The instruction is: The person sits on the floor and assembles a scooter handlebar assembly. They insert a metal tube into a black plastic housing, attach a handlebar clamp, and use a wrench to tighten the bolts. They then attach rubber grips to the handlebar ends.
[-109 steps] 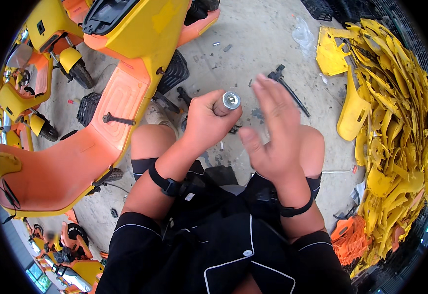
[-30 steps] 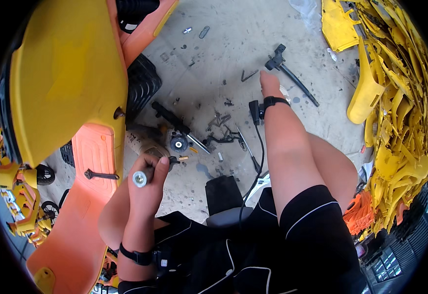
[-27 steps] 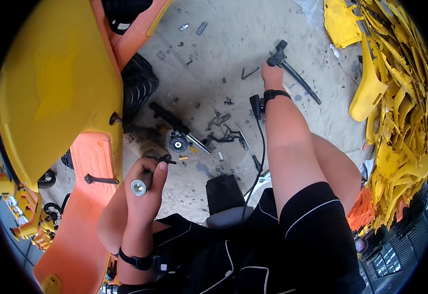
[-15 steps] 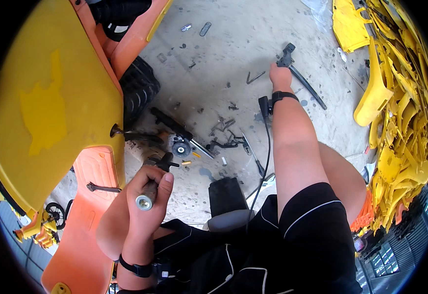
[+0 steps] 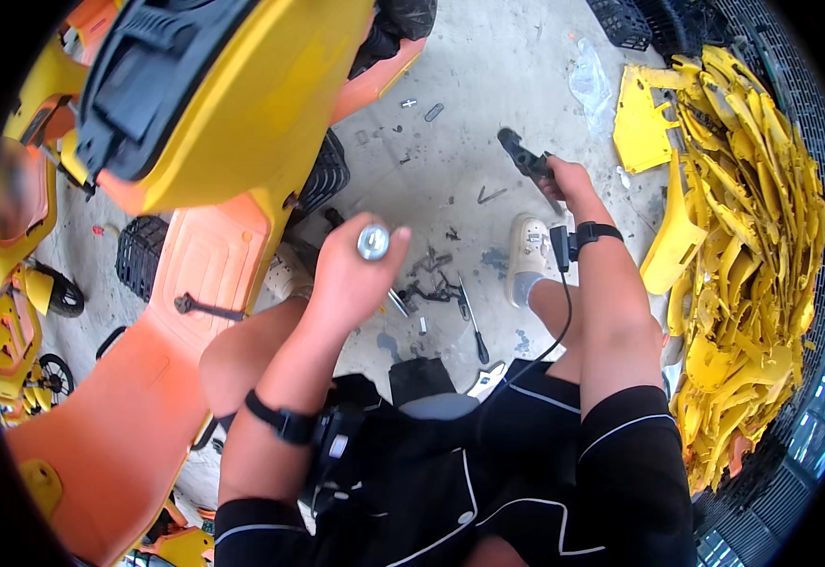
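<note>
The left hand (image 5: 351,274) is raised in front of the knees, its grip closed around a short tool (image 5: 373,242) whose round silver end faces up at the fingertips. It hovers just beside the yellow and orange scooter (image 5: 214,142), above the concrete floor (image 5: 469,104). The right hand (image 5: 564,180) is stretched far forward, its grip wrapped on a black power tool (image 5: 524,161) that lies low against the floor, near a white shoe (image 5: 528,269). A black cable (image 5: 564,312) runs from the right wrist back toward the body. Between the two hands, a screwdriver (image 5: 472,326) and small dark parts (image 5: 431,283) lie scattered on the floor. A heap of yellow panels (image 5: 743,236) fills the right side.
</note>
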Available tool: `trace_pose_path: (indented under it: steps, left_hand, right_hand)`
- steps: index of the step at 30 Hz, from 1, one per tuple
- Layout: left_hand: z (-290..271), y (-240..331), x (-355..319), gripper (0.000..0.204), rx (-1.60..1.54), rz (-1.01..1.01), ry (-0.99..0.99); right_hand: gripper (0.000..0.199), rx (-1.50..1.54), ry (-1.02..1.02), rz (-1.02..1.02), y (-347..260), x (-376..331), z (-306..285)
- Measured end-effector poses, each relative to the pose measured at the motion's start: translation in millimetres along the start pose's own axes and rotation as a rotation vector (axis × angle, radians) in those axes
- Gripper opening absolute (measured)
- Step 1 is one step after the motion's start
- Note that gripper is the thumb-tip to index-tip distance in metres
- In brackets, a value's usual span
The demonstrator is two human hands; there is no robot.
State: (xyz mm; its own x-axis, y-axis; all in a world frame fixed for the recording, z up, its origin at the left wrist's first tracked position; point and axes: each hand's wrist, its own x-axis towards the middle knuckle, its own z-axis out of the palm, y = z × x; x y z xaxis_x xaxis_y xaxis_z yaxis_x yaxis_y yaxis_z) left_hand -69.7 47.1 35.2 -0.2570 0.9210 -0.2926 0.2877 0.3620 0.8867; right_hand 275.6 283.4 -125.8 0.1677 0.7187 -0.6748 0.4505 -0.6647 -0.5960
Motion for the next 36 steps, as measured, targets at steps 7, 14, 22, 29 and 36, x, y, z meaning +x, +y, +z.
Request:
trace_pose_path:
  steps: [7,14,22,29,36]
  left_hand:
    - [-8.0,7.9,10.1,0.029,-0.013,0.041,0.060]
    - [-30.6,3.1,-22.2,0.028,-0.077,-0.058,0.156]
    - [-23.0,-25.1,-44.0,0.026,-0.052,-0.104,0.184]
    - [-28.5,-39.8,-42.4,0.029,-0.142,-0.130,0.199]
    - [-37.7,-34.3,-36.4,0.027,-0.183,-0.142,0.293]
  right_hand:
    - [0.035,0.265,-0.193,-0.149,-46.7,-157.8,-12.2]
    - [0.028,0.369,-0.507,-0.233,-22.0,-222.2,34.8]
    - [0.030,0.459,-0.679,-0.090,69.7,-192.4,113.8]
    - [0.031,0.421,-0.619,-0.130,68.2,-200.3,126.7]
    - [0.030,0.428,-0.666,-0.208,61.0,-214.9,129.4]
